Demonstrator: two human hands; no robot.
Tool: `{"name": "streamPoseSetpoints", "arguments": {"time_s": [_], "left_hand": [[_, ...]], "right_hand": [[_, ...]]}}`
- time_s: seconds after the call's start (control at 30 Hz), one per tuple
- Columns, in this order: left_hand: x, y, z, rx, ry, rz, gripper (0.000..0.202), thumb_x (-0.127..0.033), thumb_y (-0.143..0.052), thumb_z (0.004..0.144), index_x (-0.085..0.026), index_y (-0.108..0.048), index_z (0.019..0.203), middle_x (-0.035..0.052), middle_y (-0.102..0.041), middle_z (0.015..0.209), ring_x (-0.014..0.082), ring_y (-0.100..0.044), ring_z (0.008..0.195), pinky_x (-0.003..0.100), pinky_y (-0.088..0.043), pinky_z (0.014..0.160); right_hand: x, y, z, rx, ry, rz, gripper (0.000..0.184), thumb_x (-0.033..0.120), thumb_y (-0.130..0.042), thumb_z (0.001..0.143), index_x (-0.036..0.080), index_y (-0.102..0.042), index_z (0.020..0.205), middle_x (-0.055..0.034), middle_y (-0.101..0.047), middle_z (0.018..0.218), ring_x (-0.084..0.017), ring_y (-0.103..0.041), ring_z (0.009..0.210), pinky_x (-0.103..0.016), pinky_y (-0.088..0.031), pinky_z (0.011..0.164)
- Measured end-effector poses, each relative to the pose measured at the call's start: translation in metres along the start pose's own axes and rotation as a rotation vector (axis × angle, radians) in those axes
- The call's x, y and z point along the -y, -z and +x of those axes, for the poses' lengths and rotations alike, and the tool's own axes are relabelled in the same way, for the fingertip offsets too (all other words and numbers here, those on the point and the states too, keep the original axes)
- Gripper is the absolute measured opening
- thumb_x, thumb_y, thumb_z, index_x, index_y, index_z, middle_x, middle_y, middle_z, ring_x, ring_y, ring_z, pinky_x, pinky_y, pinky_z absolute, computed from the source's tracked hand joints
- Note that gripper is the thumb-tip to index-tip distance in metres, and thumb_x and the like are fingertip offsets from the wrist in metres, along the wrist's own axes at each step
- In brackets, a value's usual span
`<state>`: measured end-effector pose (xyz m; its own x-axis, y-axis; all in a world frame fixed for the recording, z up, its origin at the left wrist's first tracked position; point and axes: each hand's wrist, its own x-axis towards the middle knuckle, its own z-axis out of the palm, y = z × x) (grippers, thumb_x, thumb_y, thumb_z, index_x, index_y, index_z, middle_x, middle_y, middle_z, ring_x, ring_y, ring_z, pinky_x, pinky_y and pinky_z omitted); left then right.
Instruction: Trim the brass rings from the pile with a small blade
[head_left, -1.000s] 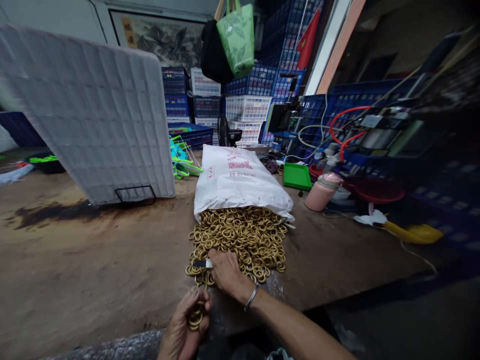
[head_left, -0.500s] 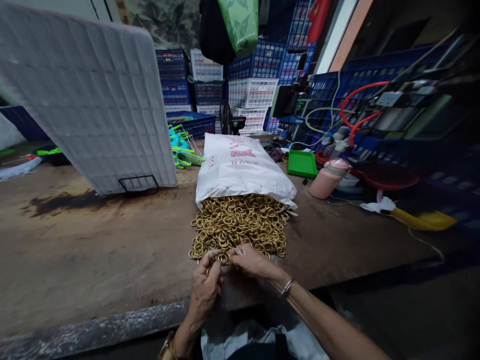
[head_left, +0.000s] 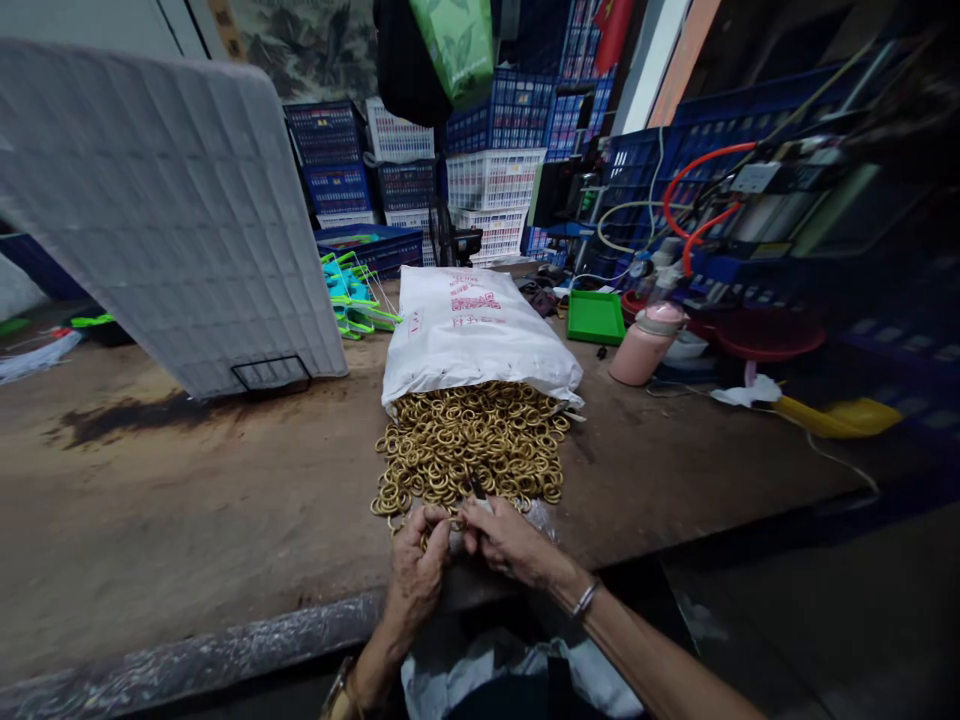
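Note:
A heap of brass-coloured rings (head_left: 469, 435) spills from the mouth of a white printed sack (head_left: 480, 335) onto the table in front of me. At the near edge of the heap, my left hand (head_left: 418, 565) is closed, pinching a ring (head_left: 453, 519) between thumb and fingers. Close beside it, my right hand (head_left: 506, 540) is closed around a small tool (head_left: 478, 490) with a dark tip and a pale part; its exact kind is unclear. The fingertips of both hands nearly meet at the pinched ring.
A pale quilted panel (head_left: 172, 220) stands at left in a black wire stand (head_left: 270, 375). Behind the sack are stacked crates (head_left: 495, 178) and green-and-blue plastic frames (head_left: 352, 295). To the right are a green tray (head_left: 595, 317), a pink bottle (head_left: 646, 345) and a yellow scoop (head_left: 840, 415).
My right hand has turned, so the small tool's dark tip now points up and away. My left hand has shifted slightly right and closer to me. The view has also moved a little.

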<state>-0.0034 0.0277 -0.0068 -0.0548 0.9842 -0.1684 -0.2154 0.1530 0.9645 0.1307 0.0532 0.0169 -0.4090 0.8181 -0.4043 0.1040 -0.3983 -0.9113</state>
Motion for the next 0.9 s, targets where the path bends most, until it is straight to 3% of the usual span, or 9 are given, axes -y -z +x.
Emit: {"name": "streamPoseSetpoints", "arguments": {"time_s": [0.1,0.2,0.4,0.7,0.83,0.9], "left_hand": [[-0.001,-0.005,-0.005,0.013,-0.103,0.079,0.015,-0.031,-0.061,0.07,-0.016,-0.058,0.071,-0.0029,-0.054,0.054,0.008,-0.042,0.046,0.018,-0.033,0.047],[-0.005,-0.009,-0.011,0.043,-0.013,0.061,0.02,-0.036,-0.06,0.071,-0.016,-0.056,0.073,-0.0033,-0.053,0.055,0.006,-0.039,0.041,0.017,-0.03,0.041],[-0.009,-0.012,-0.023,0.193,0.246,-0.046,0.028,-0.044,-0.057,0.071,-0.017,-0.051,0.076,-0.007,-0.045,0.05,0.0039,-0.037,0.036,0.014,-0.022,0.034],[-0.007,-0.021,-0.038,0.215,0.239,-0.212,0.029,-0.042,-0.059,0.07,-0.016,-0.046,0.069,-0.0042,-0.05,0.059,0.0034,-0.039,0.04,0.014,-0.02,0.033],[-0.003,-0.024,-0.041,0.168,0.249,-0.245,0.028,-0.04,-0.061,0.07,-0.017,-0.045,0.07,-0.0061,-0.047,0.055,0.0038,-0.04,0.039,0.013,-0.02,0.033],[-0.001,-0.025,-0.042,0.142,0.249,-0.245,0.029,-0.041,-0.061,0.069,-0.018,-0.044,0.071,-0.0065,-0.046,0.054,0.0043,-0.041,0.04,0.013,-0.021,0.033]], "right_hand": [[-0.01,-0.001,0.002,-0.103,0.164,-0.136,0.032,0.045,-0.043,0.078,0.017,-0.045,0.063,0.0068,-0.043,0.049,-0.003,-0.032,0.039,-0.016,-0.025,0.038],[-0.017,-0.001,0.004,-0.183,0.277,-0.249,0.028,0.04,-0.045,0.078,0.016,-0.045,0.062,0.0051,-0.046,0.053,-0.006,-0.04,0.05,-0.017,-0.031,0.047],[-0.019,0.0,-0.005,-0.223,0.285,-0.345,0.024,0.035,-0.044,0.078,0.017,-0.045,0.063,0.0052,-0.047,0.054,-0.007,-0.043,0.053,-0.018,-0.033,0.05],[-0.022,0.004,-0.02,-0.187,0.296,-0.263,0.023,0.026,-0.036,0.081,0.017,-0.046,0.062,0.0038,-0.05,0.053,-0.008,-0.048,0.051,-0.018,-0.036,0.053],[-0.029,0.004,-0.026,-0.306,0.331,-0.455,0.02,0.023,-0.035,0.081,0.017,-0.047,0.065,0.0031,-0.05,0.056,-0.009,-0.046,0.054,-0.019,-0.033,0.054],[-0.034,0.004,-0.029,-0.287,0.374,-0.594,0.016,0.019,-0.037,0.078,0.018,-0.048,0.067,0.0017,-0.052,0.061,-0.01,-0.046,0.057,-0.02,-0.031,0.055]]}}
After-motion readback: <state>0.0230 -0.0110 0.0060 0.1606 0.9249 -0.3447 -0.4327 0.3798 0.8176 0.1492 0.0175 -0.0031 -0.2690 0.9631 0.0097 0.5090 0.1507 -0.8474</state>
